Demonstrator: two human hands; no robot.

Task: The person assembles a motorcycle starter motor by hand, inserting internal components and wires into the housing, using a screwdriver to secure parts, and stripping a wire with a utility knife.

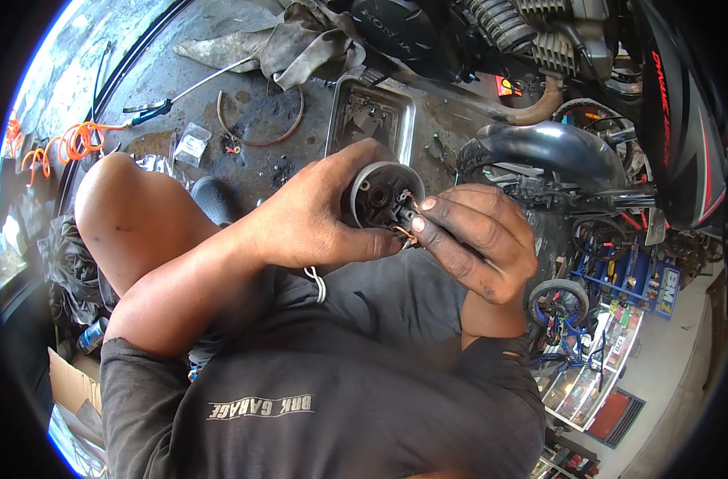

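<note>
In front of my lap, my left hand (312,211) is wrapped round a round, cup-shaped metal housing (373,199). Its open side faces up, showing dark inner parts and a pale rim. Copper-coloured strands (406,235) stick out at its lower right edge, near my left thumb. The fingertips of my right hand (484,239), blackened with grease, are pinched together at the housing's right side. Whatever lies between them is too small or too covered to name.
Beyond the housing lies a metal tray (410,120) with dark parts in it. A grey rag (300,48), a blue air gun (152,113) with an orange coiled hose (80,142), and a small plastic bag (192,144) are on the floor. A motorcycle's black fender (547,148) stands at right.
</note>
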